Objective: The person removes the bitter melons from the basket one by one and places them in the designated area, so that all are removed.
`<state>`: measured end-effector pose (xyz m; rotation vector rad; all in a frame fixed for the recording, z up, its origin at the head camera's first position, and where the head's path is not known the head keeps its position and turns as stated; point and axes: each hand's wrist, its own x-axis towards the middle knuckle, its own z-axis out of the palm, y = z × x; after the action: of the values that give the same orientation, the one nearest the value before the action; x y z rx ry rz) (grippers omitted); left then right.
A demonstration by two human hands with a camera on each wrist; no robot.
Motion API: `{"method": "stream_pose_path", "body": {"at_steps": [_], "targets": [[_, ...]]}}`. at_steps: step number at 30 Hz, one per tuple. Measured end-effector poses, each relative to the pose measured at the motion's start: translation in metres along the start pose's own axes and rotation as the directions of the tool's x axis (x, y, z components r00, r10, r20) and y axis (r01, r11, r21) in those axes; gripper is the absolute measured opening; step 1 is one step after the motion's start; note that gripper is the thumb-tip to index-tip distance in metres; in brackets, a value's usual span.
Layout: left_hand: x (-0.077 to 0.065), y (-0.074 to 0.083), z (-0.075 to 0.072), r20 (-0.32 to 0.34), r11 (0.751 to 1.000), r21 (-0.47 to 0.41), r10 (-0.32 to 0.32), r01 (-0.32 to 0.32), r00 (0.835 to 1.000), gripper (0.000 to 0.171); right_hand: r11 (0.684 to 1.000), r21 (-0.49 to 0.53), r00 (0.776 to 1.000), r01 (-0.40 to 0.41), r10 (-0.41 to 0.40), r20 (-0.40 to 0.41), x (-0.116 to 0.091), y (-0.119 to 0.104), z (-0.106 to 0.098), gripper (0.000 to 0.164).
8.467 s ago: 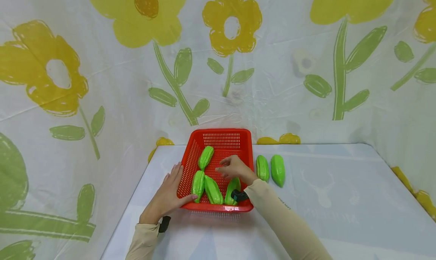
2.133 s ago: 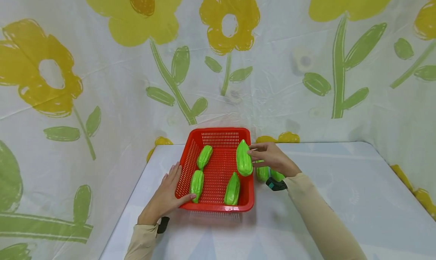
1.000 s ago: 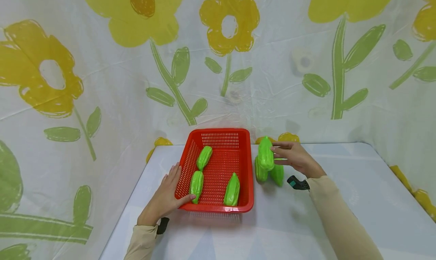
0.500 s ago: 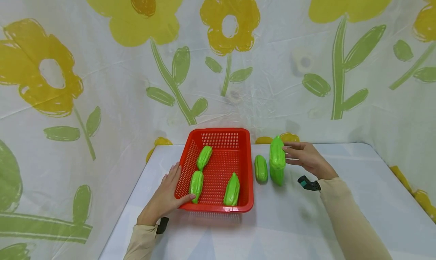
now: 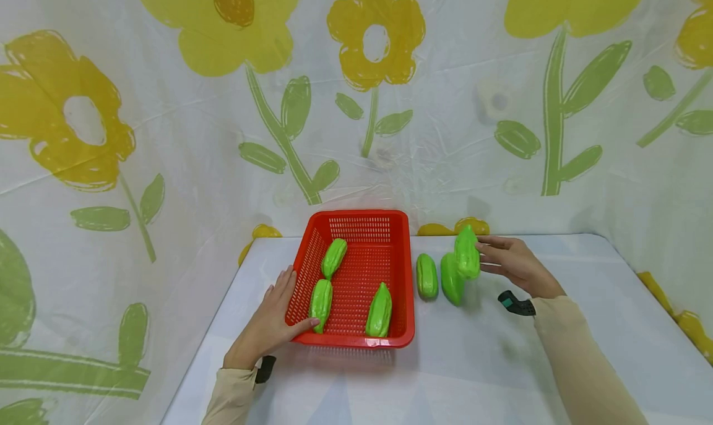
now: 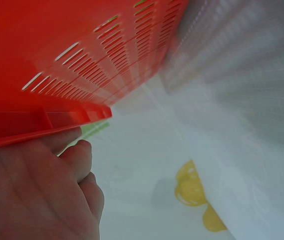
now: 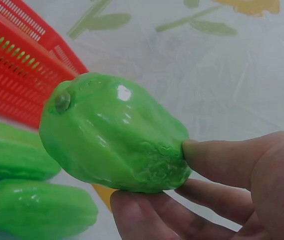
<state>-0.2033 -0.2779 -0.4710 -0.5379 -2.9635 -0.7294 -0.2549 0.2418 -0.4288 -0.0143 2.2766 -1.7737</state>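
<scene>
My right hand (image 5: 515, 265) holds a green papaya (image 5: 466, 252) by one side, between thumb and fingers. It is raised above the table, its pointed end away from me. In the right wrist view the thumb presses the papaya (image 7: 112, 135) from above and the fingers support it below. Overlapped by it in the head view lies one papaya (image 5: 452, 279), with another papaya (image 5: 427, 276) to the left. My left hand (image 5: 267, 323) rests on the left front rim of the red basket (image 5: 411, 276), fingers straight, thumb over the front corner. The left wrist view shows those fingers against the rim (image 6: 47, 122).
Inside the basket lie three more green papayas: one at the back left (image 5: 334, 258), one at the front left (image 5: 321, 305) and one at the front right (image 5: 379, 310). Flower-printed sheeting (image 5: 457, 134) rises behind and beside the table (image 5: 557, 307).
My right hand has lifted a papaya from the basket's front middle and carried it right, over the rim and past the two on the table. My left hand stays on the rim.
</scene>
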Motion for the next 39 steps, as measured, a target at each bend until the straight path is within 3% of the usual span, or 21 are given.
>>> {"method": "stream_pose_path", "body": {"at_steps": [16, 30, 39], "targets": [[-0.001, 0.001, -0.001, 0.000, 1.000, 0.000, -0.008, 0.008, 1.000, 0.119, 0.994, -0.045, 0.994, -0.102, 0.100, -0.035, -0.001, 0.017, -0.011, 0.077], [0.000, 0.000, 0.000, -0.004, 1.000, 0.001, -0.004, 0.004, 1.000, 0.118, 0.996, 0.000, 0.996, -0.090, 0.090, -0.021, -0.001, 0.040, -0.018, 0.074], [-0.001, 0.001, 0.000, -0.012, 1.000, -0.003, -0.002, 0.002, 1.000, 0.117, 0.986, -0.033, 0.985, -0.164, 0.162, -0.054, 0.001, 0.048, -0.017, 0.074]]}}
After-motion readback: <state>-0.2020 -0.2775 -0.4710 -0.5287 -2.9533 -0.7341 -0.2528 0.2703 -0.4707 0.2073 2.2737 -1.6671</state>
